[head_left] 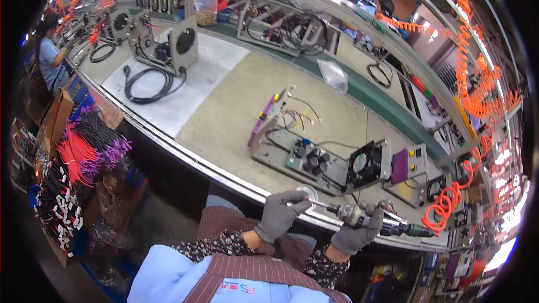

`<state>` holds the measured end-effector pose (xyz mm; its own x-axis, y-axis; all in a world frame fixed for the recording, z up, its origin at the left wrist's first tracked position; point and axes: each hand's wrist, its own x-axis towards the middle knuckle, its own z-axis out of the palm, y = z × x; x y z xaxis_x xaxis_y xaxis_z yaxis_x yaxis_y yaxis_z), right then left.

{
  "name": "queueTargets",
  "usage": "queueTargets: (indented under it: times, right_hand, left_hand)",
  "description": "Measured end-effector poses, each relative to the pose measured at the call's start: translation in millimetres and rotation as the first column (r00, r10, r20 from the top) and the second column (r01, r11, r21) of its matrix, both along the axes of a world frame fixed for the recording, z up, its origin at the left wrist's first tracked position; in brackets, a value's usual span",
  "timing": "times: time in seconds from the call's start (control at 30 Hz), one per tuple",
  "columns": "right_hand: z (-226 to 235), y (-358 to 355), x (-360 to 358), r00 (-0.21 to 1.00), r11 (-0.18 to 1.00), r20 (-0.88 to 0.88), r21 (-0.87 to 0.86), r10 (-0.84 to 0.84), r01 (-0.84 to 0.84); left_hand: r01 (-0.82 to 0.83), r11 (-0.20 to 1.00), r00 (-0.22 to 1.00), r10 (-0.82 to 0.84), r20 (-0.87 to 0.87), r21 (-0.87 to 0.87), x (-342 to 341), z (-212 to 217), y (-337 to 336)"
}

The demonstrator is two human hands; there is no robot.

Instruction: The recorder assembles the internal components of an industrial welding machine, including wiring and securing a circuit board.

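Observation:
My right hand (pixel 357 237), in a grey glove, is wrapped around the body of an air screwdriver (pixel 353 215) held level over the bench's front edge. Its thin bit (pixel 321 204) points left. At the bit's tip, the gloved fingers of my left hand (pixel 279 216) are pinched together; whatever small thing they hold is hidden. A small round clear dish (pixel 308 192) lies just behind the bit. Beyond my hands sits an open metal chassis (pixel 269 154) with a circuit board (pixel 307 158), a black fan (pixel 365 164), loose wires and an upright purple-edged panel (pixel 264 118).
An orange coiled hose (pixel 447 202) hangs at the right by the screwdriver's rear end. Another unit with a purple panel (pixel 408 164) stands right of the chassis. Farther left are a fan unit (pixel 182 42) and a coiled black cable (pixel 149 85). Wire bundles (pixel 78 151) lie lower left; a co-worker (pixel 50 56) stands far left.

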<state>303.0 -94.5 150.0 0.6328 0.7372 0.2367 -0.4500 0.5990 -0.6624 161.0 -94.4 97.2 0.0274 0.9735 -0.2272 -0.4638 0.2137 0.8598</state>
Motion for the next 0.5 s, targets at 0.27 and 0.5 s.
queueTargets:
  times: [0.27,0.5]
  right_hand:
    - [-4,-9,24,0.998,0.997,-0.033,0.065,0.044,-0.042]
    - [3,-17,36,0.968,0.967,-0.087,0.124,0.234,-0.222]
  left_hand:
    - [-0.066,0.991,0.997,0.069,-0.019,0.113,15,5,-16]
    - [-0.081,0.959,0.988,0.113,-0.104,0.273,22,6,-20]
